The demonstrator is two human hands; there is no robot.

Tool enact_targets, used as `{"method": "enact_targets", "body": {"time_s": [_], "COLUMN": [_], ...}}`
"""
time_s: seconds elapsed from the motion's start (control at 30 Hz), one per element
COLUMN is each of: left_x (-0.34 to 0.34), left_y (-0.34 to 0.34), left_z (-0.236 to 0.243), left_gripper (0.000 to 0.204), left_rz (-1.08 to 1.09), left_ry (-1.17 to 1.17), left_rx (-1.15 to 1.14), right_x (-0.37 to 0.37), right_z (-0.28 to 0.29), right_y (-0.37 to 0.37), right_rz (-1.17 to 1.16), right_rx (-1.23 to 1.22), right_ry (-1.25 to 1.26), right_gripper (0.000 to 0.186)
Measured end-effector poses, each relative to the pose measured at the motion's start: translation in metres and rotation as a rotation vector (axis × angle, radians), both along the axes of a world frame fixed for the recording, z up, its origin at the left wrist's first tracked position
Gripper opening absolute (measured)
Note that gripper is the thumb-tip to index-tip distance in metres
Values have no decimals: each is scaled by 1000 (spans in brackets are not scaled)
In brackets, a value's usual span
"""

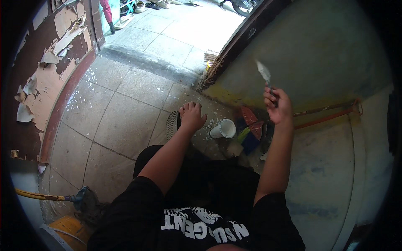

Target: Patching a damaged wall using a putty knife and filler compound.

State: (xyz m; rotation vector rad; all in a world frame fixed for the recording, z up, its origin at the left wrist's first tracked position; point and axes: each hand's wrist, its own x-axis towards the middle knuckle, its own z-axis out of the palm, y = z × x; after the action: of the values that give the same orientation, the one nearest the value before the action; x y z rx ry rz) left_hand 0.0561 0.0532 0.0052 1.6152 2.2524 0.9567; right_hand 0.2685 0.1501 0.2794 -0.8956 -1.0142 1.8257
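My right hand [277, 104] is raised in front of the greenish wall [322, 54], its fingers wrapped around the dark, slim handle of what looks like a paintbrush [263, 71]. The brush's tapering, whitish head points up and left, slightly blurred, apart from the wall. My left hand [192, 117] is lowered, fingers spread and holding nothing, beside a black-and-white patterned slipper [172, 125]. Between my two hands a small white pail [223, 129] stands on the tiled floor [121, 113]; what is inside cannot be made out.
A red dustpan [252, 121] and long poles [326, 117] lie by the right wall. White specks dot the tiles. Ahead, a raised doorstep [150, 65] leads outside to footwear and a wheel [242, 7]. Peeling brown panelling [63, 37] lines the left; a yellow container [69, 232] stands lower left.
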Motion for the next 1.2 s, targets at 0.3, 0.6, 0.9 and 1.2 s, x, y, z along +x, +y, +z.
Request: {"method": "enact_targets", "body": {"time_s": [0.3,0.6,0.9,1.2], "left_x": [2,-3,1,-2], "left_y": [-1,-1,1,-3], "left_z": [3,-2,-1,0], "left_gripper": [48,48,48,48], "left_rz": [15,38,29,28], "left_ry": [9,16,23,26], "left_rx": [25,4,5,-20], "right_x": [-36,-49,-24,-48], "right_z": [-78,-198,-133,-35], "right_y": [-15,15,68,-43], "right_rz": [-277,-87,1,-117], "right_rx": [246,-414,-403,128], "right_ry": [-79,-77,50,46], "right_gripper": [15,9,7,16]}}
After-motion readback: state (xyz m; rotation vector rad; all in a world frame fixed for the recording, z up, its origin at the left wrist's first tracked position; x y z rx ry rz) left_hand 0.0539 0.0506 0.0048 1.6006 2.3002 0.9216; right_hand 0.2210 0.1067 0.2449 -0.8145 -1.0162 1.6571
